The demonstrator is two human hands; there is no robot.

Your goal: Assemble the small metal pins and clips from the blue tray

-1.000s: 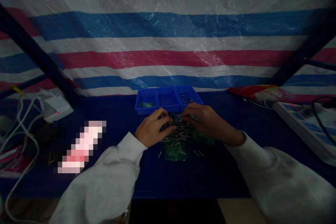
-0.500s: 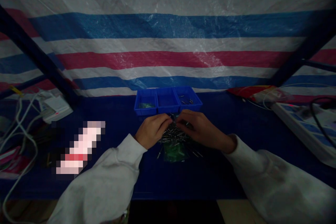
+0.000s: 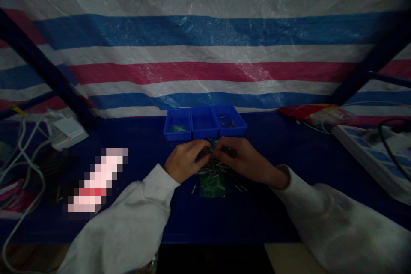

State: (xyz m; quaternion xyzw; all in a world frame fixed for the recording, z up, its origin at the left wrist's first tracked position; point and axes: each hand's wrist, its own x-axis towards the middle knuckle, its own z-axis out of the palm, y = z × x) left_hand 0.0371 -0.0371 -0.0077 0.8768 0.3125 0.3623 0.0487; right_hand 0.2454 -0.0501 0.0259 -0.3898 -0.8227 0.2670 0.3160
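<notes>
My left hand (image 3: 185, 160) and my right hand (image 3: 245, 160) meet fingertip to fingertip over a pile of thin shiny metal pieces (image 3: 215, 168). Both hands are closed in a pinch. Whatever sits between the fingers is too small and dark to name. Below the pile, on the near side, lies a clear bag with green pieces (image 3: 213, 186). Just beyond my hands stands a blue three-compartment tray (image 3: 205, 134). Its left compartment holds small greenish pieces (image 3: 178, 129), and the right one has a few thin metal pieces (image 3: 233, 123).
The blue table (image 3: 231, 218) carries a white box with cables (image 3: 69, 130) at left, near a blurred-out pale object (image 3: 101, 180). On the right are a red bag (image 3: 298, 113) and a long white case (image 3: 362, 158). A striped tarp (image 3: 205, 55) hangs behind.
The fingertips of both hands have come closer together, and my right fingers have shifted slightly left. The tray and the pile look the same.
</notes>
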